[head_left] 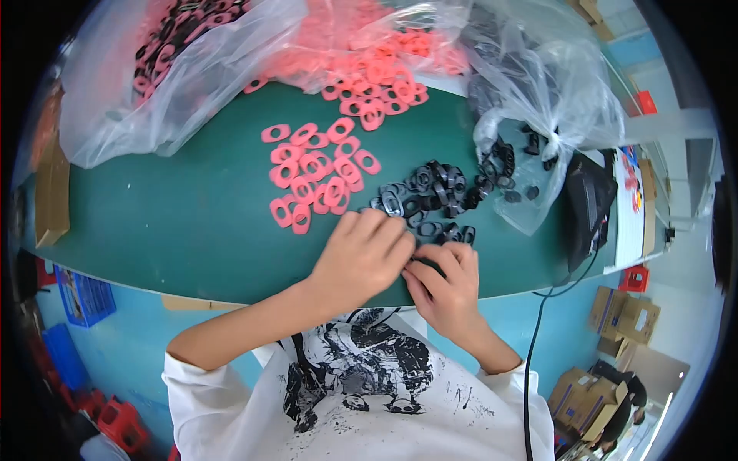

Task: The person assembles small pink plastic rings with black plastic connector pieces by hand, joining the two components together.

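My left hand (pixel 363 252) and my right hand (pixel 448 288) meet over the near part of the green table. Both are closed, fingertips pressed together; what they hold is mostly hidden, with only a bit of something dark showing between them. Just beyond my fingers lies a heap of small black oval ring pieces (pixel 440 184), and a glossy one (pixel 392 203) sits at its near left side. To the left of that heap, flat pink oval rings (pixel 314 165) are spread in a loose group.
Across the back of the green table (pixel 200 223) lie a clear bag of pink-and-black pieces (pixel 184 38), more pink rings (pixel 373 81) and a knotted clear bag (pixel 550 115) with black parts. A black pouch-like object (pixel 590 207) and cable (pixel 530 346) are at right.
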The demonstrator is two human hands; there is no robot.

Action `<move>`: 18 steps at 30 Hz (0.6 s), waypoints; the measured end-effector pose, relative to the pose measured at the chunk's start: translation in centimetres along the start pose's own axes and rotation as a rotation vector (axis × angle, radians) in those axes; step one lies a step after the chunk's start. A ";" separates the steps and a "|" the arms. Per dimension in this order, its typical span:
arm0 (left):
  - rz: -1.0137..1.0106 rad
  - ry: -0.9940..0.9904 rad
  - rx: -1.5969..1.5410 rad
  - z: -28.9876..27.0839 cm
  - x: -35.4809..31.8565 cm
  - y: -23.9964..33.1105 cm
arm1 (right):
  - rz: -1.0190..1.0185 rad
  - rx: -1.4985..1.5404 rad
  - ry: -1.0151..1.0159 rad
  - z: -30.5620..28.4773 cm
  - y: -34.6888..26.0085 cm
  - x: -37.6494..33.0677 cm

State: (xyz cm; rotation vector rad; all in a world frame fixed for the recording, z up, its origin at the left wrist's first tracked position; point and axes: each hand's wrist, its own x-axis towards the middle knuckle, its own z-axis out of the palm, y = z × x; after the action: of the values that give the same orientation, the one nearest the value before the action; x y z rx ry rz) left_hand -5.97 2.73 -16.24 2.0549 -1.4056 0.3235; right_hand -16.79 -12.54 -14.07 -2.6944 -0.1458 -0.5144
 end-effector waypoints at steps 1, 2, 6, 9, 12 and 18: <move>0.001 -0.015 -0.011 0.1 0.1 0.3 | -0.028 0.064 -0.007 0.2 0.1 -0.3; -0.017 -0.017 -0.001 0.2 0.2 0.5 | -0.055 0.129 -0.015 0.4 0.1 -0.5; 0.044 0.002 0.001 0.2 1.0 0.6 | -0.038 0.198 0.017 1.0 0.2 -1.1; 0.054 -0.209 0.072 -1.0 0.7 0.4 | -0.058 0.239 0.011 1.0 0.5 -1.0; -0.163 -0.099 -0.075 -4.6 -0.8 0.5 | -0.057 0.292 -0.012 1.1 -0.2 -0.7; -0.561 -0.034 -0.005 -9.3 -7.3 -1.4 | -0.147 0.400 -0.087 2.3 -2.3 1.9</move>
State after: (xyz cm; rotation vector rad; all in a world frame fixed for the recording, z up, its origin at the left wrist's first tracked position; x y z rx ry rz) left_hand -6.29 14.28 -13.27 2.3499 -0.7901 0.0449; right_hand -14.63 -9.45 -14.45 -2.3236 -0.4260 -0.3646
